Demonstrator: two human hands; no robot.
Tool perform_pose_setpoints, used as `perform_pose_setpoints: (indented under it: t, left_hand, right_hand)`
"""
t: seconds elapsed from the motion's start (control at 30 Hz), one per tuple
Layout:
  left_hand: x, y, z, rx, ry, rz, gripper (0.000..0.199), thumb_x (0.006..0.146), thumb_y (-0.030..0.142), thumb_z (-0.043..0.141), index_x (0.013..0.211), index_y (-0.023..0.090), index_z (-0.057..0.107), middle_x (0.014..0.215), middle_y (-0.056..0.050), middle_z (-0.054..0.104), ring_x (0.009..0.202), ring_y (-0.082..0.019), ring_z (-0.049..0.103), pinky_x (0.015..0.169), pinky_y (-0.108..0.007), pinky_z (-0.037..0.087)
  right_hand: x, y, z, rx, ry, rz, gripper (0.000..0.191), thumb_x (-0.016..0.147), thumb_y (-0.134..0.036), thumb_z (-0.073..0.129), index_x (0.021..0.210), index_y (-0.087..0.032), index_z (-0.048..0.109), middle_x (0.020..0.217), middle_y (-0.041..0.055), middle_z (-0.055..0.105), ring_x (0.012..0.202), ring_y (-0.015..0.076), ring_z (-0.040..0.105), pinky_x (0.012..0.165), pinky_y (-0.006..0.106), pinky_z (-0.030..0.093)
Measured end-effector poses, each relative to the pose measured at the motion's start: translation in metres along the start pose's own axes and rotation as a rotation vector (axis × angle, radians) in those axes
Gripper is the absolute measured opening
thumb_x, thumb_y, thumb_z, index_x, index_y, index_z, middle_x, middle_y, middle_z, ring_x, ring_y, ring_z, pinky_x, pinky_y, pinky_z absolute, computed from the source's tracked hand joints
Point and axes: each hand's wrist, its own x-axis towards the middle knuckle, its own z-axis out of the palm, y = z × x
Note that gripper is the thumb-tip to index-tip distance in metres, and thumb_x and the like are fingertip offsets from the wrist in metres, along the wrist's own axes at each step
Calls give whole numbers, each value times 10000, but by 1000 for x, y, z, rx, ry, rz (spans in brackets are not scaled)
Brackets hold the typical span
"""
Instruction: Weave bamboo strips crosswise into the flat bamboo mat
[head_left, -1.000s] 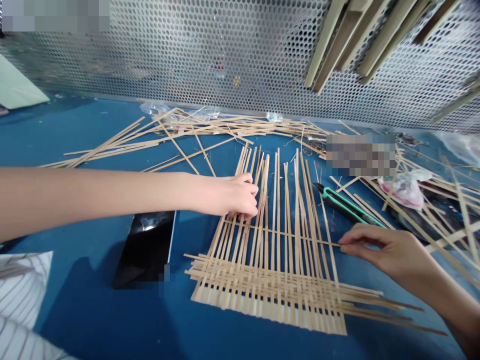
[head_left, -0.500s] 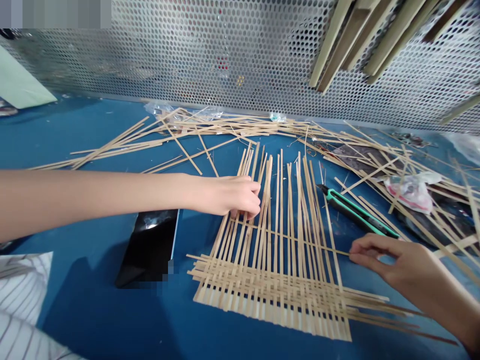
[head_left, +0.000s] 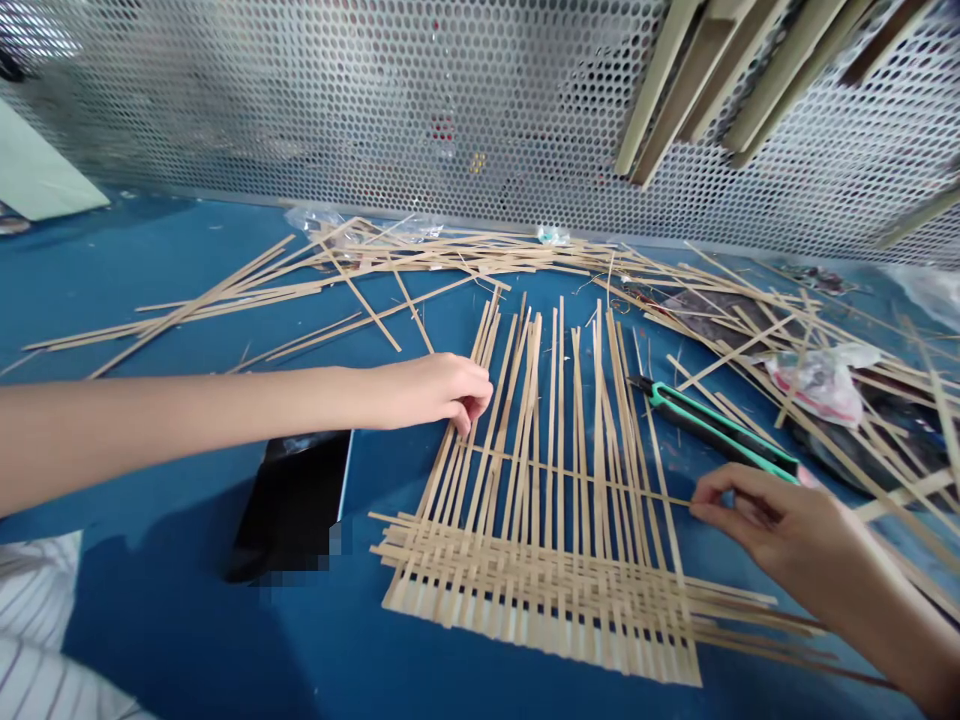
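A partly woven mat of pale strips lies on the blue table, its long upright strips fanning away from the woven band. One thin cross strip runs over and under the uprights, above the band. My right hand pinches the right end of this cross strip. My left hand is at the upper left of the mat, fingers curled and closed on upright strips near the cross strip's left end; the fingertips are partly hidden.
A black and green cutter lies right of the mat. To the left is a dark phone. Loose strips spread along the back below a perforated metal panel. A crumpled plastic bag sits among strips at the right.
My left hand has moved a little left, uncovering several upright strips. My right hand still holds the cross strip's end, shifted very slightly left.
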Motion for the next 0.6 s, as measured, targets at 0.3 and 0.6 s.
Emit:
perform_pose_setpoints:
  t: [0.3,0.6]
  left_hand:
    - [-13,-1,1,-141,-22,-47,152,766,16,653,746,166,652,874,16,552,847,-106,570,771,-192,448]
    - [-21,-6,16,-206,23,-87,228,758,-53,531,723,162,597,933,10,524,872,-106,559,781,-196,464]
  right_hand:
    - [18,-1,-10,70,-216,3,251,720,-451,535,621,-225,585,476,-35,390,442,145,379,447,260,271]
    - [24,-6,-4,82,-196,2,261,722,-448,533,617,-216,589,490,-27,415,462,144,381,463,255,277]
